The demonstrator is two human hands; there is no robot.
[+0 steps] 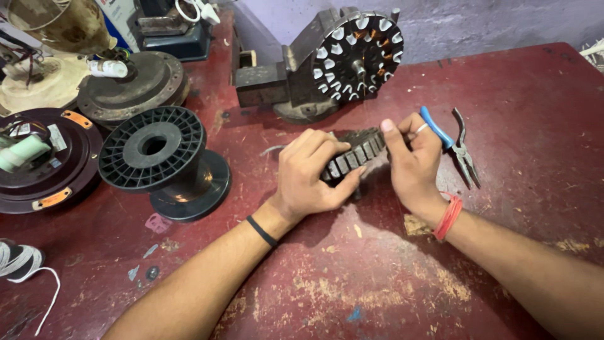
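A dark slotted metal stator core [355, 152] is held on edge just above the worn red table [352, 283] in the head view. My left hand [313, 174] wraps over its left side, fingers curled on top. My right hand [412, 160] grips its right end, thumb on the upper rim. Blue-handled pliers [458, 143] lie right behind my right hand; whether the fingers touch the handle cannot be told. A black band is on my left wrist, red threads on my right.
A bench vise [283, 85] at the back clamps a wound stator [357, 56] with white slot insulators. An empty black plastic spool [165, 160] stands at left. Fan motor housings [47, 157] and parts crowd the far left. White cord [28, 271] lies at the lower left.
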